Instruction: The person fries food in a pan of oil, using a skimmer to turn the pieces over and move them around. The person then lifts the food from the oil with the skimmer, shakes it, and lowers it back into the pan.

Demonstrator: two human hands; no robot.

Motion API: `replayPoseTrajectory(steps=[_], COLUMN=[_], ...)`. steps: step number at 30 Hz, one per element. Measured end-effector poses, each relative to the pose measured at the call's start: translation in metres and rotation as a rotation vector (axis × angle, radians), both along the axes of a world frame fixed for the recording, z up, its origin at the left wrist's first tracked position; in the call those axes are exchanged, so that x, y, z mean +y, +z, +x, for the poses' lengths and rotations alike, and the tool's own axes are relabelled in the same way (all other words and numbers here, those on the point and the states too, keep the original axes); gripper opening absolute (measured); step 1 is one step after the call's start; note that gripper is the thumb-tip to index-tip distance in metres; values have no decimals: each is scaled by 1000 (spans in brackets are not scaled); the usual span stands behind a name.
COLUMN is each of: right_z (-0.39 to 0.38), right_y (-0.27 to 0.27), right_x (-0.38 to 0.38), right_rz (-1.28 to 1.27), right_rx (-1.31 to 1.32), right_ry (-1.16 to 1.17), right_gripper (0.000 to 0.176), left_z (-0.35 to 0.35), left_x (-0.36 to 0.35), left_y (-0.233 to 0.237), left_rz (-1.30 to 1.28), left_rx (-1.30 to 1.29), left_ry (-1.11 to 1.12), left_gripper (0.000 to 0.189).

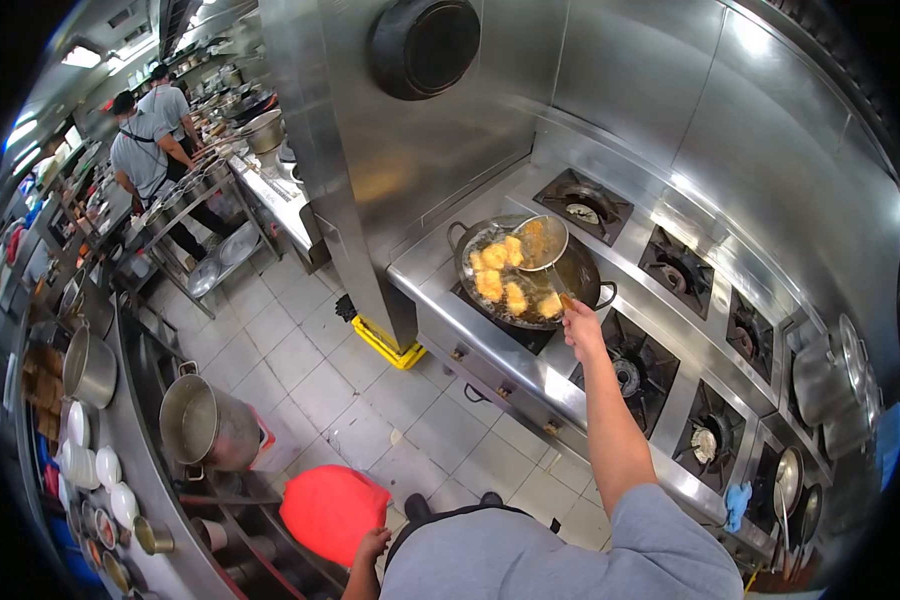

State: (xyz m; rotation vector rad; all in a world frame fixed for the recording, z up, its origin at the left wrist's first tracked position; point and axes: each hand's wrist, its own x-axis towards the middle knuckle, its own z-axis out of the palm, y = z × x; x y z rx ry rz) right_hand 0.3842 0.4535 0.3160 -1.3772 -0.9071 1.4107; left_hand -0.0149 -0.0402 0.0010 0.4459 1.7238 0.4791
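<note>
Plainly round skimmer [543, 243], lumpy golden pieces [489, 286]

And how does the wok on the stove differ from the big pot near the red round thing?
The wok is wide and shallow, while the pot is tall and deep. The wok is dark; the pot is silvery. Golden pieces show in the wok, but none in the pot. Both are round, two-handled vessels.
</note>
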Motion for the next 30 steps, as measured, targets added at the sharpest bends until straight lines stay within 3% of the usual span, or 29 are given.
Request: replayPoseTrajectory(steps=[3, 8, 15, 17, 21, 22, 24, 25, 27, 30], right_z=[3, 21, 41, 44, 62, 73, 99, 107, 117, 110], right_y=[5, 0, 13, 33, 35, 23, 5, 6, 11, 40], right_x=[-10, -19, -44, -56, -64, -60, -55, -58, -66, -84], right_rz=[24, 175, 195, 77, 59, 157, 272, 272, 343, 234], right_rx=[-48, -440, -445, -336, -360, -448, -632, -634, -976, -962], right_ry=[10, 14, -52, -43, -68, -88, -103, -105, -124, -95], right_gripper=[41, 50, 48, 49, 49, 49, 47, 47, 46, 46], left_z=[-2, -6, -12, -13, -10, -7, -1, -3, -8, -8], left_x=[2, 6, 18, 22, 30, 31, 33, 33, 29, 23], left_y=[1, 2, -9, -9, -2, 5, 16, 13, 6, -9], left_rz=[14, -2, 21, 29, 38, 39, 87, 88, 20, 31], left_rx=[3, -3, -4, -9, 4, 3, 16, 14, -2, -25], left_ry=[-7, -8, -97, -104, -92, -93, -55, -57, -123, -120], left_gripper=[38, 38, 40, 41, 42, 42, 22, 22, 38, 38])
